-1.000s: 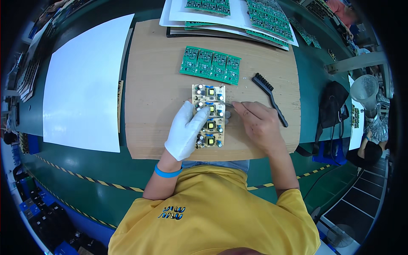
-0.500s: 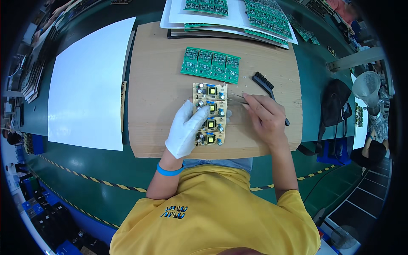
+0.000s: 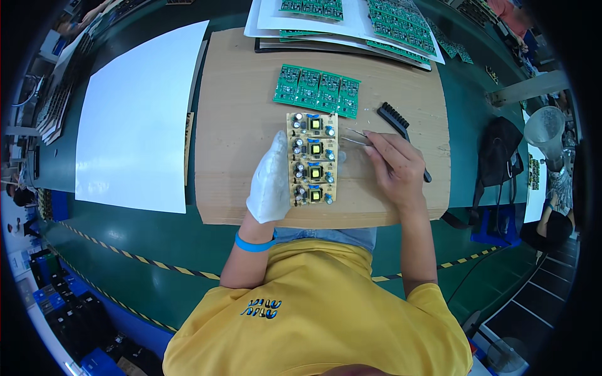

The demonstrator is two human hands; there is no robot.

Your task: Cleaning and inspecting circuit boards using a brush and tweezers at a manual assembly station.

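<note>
A tan circuit board panel (image 3: 313, 160) with four-part repeated rows of black-and-yellow transformers and small cylindrical capacitors stands lengthwise before me. My left hand (image 3: 269, 182), in a white glove, is at its left edge; the board's edge covers part of the glove, and the fingers on that side are hidden. Bare, my right hand (image 3: 399, 168) pinches metal tweezers (image 3: 356, 138), their tips apart and just right of the panel's upper part. Beyond lies a green circuit board panel (image 3: 317, 90). A black brush (image 3: 395, 117) rests beside my right hand.
Brown cardboard (image 3: 241, 94) covers the table under the work. White sheets bearing more green boards (image 3: 401, 25) are stacked at the far edge. A large white sheet (image 3: 135, 125) lies left. A black bag (image 3: 500, 150) sits at the right, near a grey post (image 3: 530, 88).
My left thumb has come off the tan panel's face, and the glove is now along its left edge. The panel has shifted slightly away from me. The tweezers stay in my right hand.
</note>
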